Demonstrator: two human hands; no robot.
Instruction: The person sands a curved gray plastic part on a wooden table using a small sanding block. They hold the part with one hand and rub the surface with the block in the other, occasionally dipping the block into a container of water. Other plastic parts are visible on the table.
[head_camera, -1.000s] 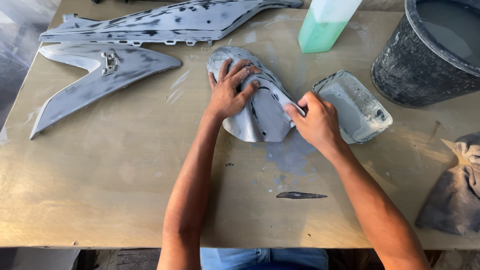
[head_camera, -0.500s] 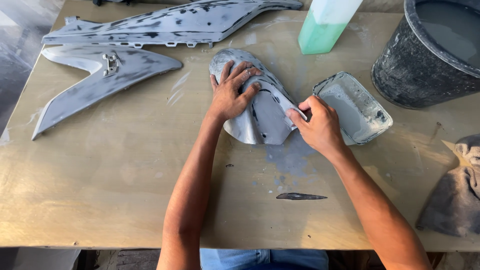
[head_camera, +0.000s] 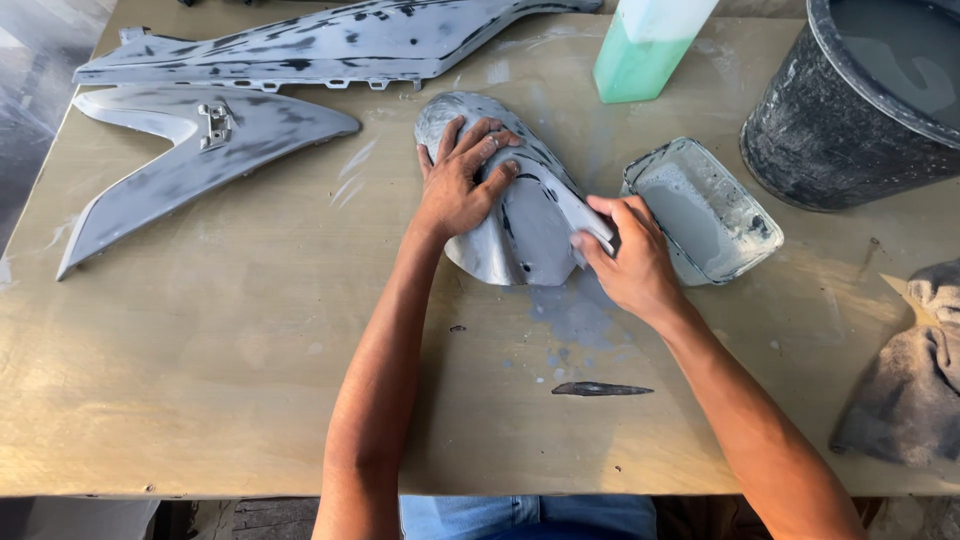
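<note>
We've got the curved grey panel (head_camera: 520, 215) mid-table on the worn plywood table (head_camera: 220, 380), matte primer with dark sanded-through patches. Left hand (head_camera: 462, 180) lies flat on its crown, fingers spread, pinning it. Right hand (head_camera: 625, 255) is curled on the panel's right edge, pinching a small grey pad (head_camera: 590, 222) against it. Just right: shallow rectangular tray (head_camera: 705, 210) of grey slurry. Two long pointed fairing panels (head_camera: 230, 90) at far left, green-tinted bottle (head_camera: 645, 50) and rough black bucket (head_camera: 850, 110) behind, grey rag (head_camera: 905, 380) at right edge
</note>
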